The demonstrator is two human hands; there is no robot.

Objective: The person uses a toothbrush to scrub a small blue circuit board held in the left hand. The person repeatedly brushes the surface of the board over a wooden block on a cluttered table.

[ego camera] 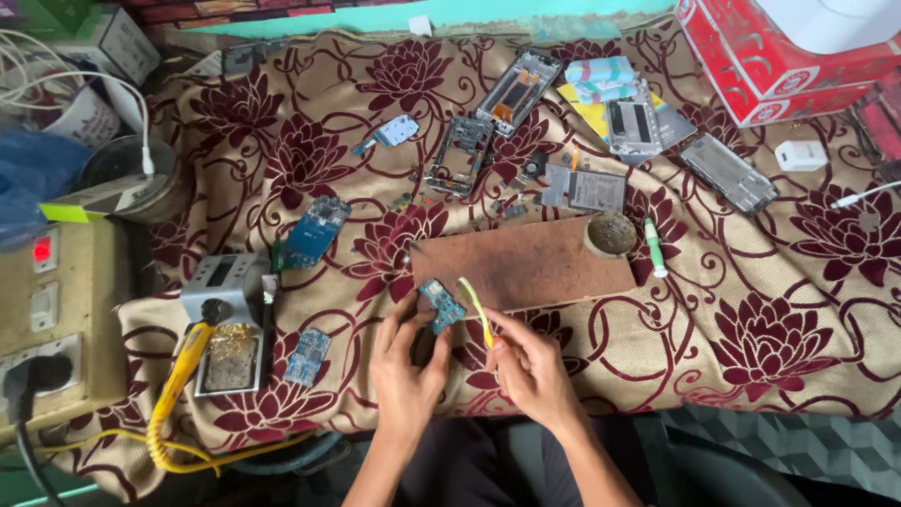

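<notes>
My left hand (405,368) holds a small blue circuit board (442,304) by its lower edge, just in front of a brown wooden work board (526,263). My right hand (528,364) grips a thin yellow-green tool, shaped like a small brush or tweezers (477,310); its tip points up toward the circuit board. Both hands hover over the near edge of a table covered with a tan cloth with dark red flowers (751,319).
A soldering station with a yellow iron (225,324) sits at the left, beside a switch box (47,310). Other blue boards (314,230) (308,355), phone frames (526,89) (727,172), a round flux tin (610,235), a white-green tool (654,246) and a red box (779,56) lie around.
</notes>
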